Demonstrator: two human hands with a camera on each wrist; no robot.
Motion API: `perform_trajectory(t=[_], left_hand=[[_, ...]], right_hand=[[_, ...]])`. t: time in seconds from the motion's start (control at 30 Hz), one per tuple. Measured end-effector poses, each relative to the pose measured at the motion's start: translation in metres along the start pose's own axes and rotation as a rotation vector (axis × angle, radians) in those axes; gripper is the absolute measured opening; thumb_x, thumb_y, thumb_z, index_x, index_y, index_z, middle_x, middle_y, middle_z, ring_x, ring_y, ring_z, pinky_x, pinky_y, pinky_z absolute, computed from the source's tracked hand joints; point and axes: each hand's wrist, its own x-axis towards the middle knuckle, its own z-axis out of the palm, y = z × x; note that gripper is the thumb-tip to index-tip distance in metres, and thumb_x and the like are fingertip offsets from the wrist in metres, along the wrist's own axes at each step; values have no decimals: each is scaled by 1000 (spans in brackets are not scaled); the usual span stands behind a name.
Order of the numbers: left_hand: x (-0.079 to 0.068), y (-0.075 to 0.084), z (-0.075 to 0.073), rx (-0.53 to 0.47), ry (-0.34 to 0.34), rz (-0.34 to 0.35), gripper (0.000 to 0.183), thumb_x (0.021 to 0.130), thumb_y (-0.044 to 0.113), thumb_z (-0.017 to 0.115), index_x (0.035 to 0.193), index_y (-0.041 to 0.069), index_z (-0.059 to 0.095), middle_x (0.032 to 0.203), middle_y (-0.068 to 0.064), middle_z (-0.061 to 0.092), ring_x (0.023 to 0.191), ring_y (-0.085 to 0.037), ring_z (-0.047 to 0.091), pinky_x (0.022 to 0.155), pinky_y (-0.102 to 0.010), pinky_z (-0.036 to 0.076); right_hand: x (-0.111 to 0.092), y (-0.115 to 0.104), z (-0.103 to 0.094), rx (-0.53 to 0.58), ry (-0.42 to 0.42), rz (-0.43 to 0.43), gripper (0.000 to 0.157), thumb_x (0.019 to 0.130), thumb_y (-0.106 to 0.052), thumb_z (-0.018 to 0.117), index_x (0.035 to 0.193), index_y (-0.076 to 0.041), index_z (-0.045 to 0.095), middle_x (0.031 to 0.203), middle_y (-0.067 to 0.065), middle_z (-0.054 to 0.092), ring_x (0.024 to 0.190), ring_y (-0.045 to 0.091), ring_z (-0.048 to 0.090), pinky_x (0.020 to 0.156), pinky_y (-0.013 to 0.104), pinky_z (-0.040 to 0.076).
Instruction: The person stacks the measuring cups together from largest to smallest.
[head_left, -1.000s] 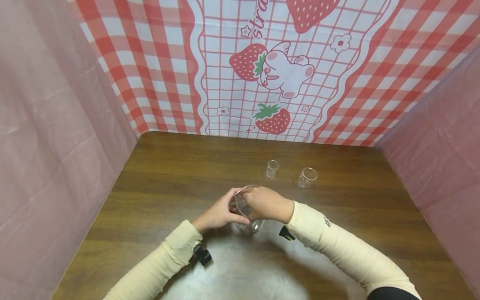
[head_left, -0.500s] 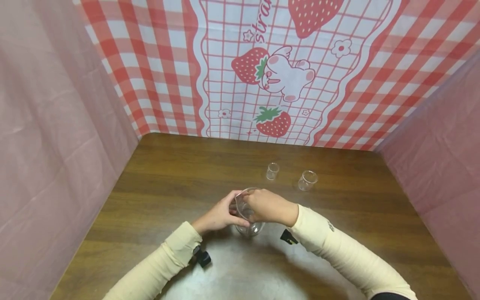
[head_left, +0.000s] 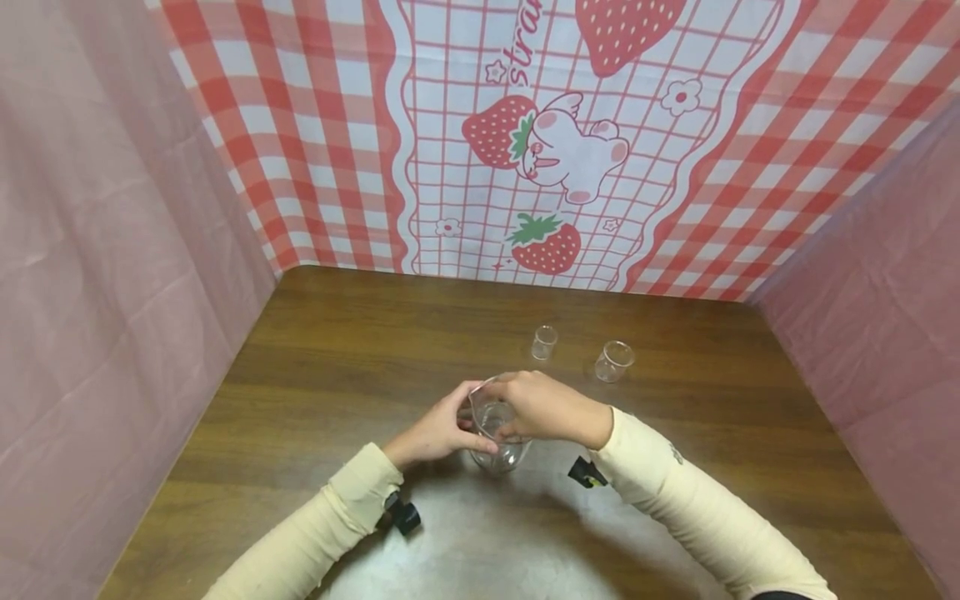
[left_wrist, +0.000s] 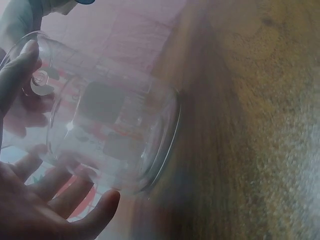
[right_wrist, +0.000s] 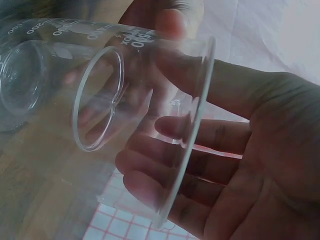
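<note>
My left hand point(head_left: 438, 429) grips a large glass beaker point(head_left: 502, 460) from its left side, thumb and fingers around the wall. Inside it sits a smaller glass beaker point(right_wrist: 76, 117), its rim below the large one's. My right hand point(head_left: 555, 408) reaches over the large rim with its fingertips point(right_wrist: 167, 127) inside. In the right wrist view a space shows between those fingers and the inner beaker's rim. White graduation marks run along the large beaker's wall. In the left wrist view the left fingers point(left_wrist: 102, 210) lie against the glass.
Two smaller glass beakers stand behind the hands: a tiny one point(head_left: 544, 342) and a slightly bigger one point(head_left: 615, 362) to its right. The brown wooden table point(head_left: 360, 333) meets a strawberry-patterned cloth point(head_left: 442, 175) at the back. Pink curtains point(head_left: 112, 292) hang at both sides.
My right fingers have loosened and drawn slightly up and right, away from the inner beaker, which shows more plainly now. The left hand keeps its grip on the large beaker.
</note>
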Motion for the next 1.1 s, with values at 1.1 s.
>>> perform_trajectory(t=[1.1], left_hand=[[2,-2,1,-5,-8,1,77,75,10,83,138,4,39,142,-18,52,129,-33,53,110,-46,44]], right_hand=[[-9,7,-14,69,117,-5,34,82,-28,78,109,-9,72,97,3,71,85,15,68,73,27,57]])
